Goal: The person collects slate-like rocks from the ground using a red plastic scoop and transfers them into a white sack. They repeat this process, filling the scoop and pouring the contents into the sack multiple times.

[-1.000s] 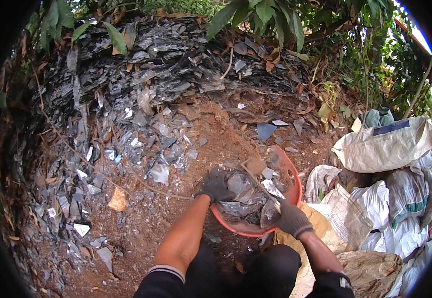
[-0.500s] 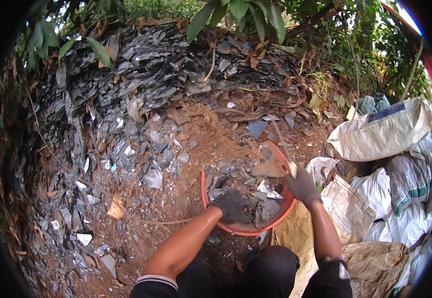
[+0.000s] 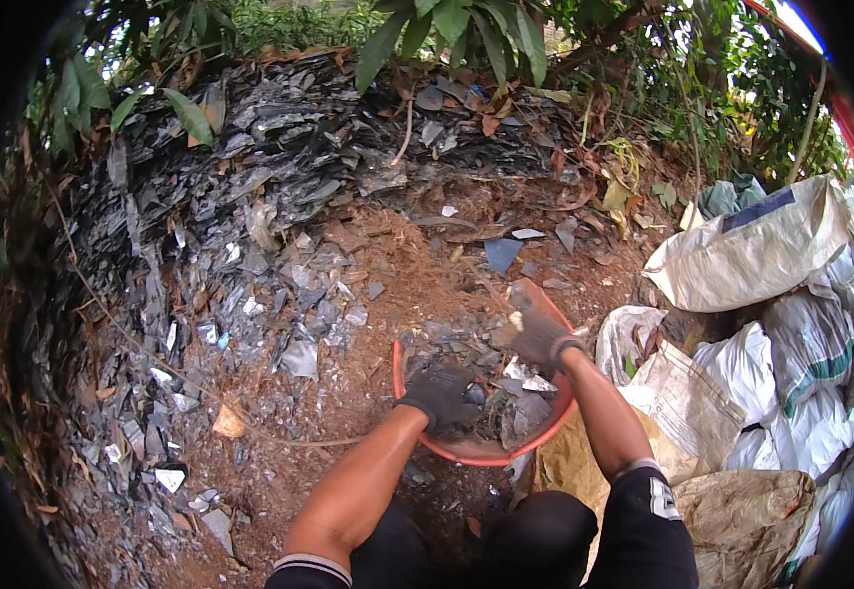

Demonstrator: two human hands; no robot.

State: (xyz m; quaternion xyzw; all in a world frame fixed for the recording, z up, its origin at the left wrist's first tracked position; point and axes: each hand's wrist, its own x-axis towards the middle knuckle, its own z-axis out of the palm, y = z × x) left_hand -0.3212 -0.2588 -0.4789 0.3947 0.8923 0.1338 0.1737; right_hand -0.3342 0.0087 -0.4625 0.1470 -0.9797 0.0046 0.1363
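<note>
An orange scoop-shaped pan [image 3: 560, 412] lies on the soil in front of my knees, its open side away from me. Flat grey, glassy shards [image 3: 522, 416] and dirt fill it. My left hand [image 3: 439, 395], in a dark glove, is inside the pan at its left, fingers curled down among the shards; what they grip is hidden. My right hand [image 3: 542, 341], also gloved, is closed over the pan's far right side around a tool with a pale handle [image 3: 516, 320]. The tool's thin shaft is blurred or hidden now.
A bank of broken dark shards [image 3: 240, 187] rises ahead and to the left. Stuffed white sacks [image 3: 751, 250] are piled at the right, with a brown sack [image 3: 741, 520] nearer me. A thin stem [image 3: 299, 439] crosses the ground at the left. Leafy branches [image 3: 486, 34] hang at the back.
My right hand has swung left and inward with the tool, from the pan's right edge to above its contents. My left hand has shifted slightly left and up within the pan.
</note>
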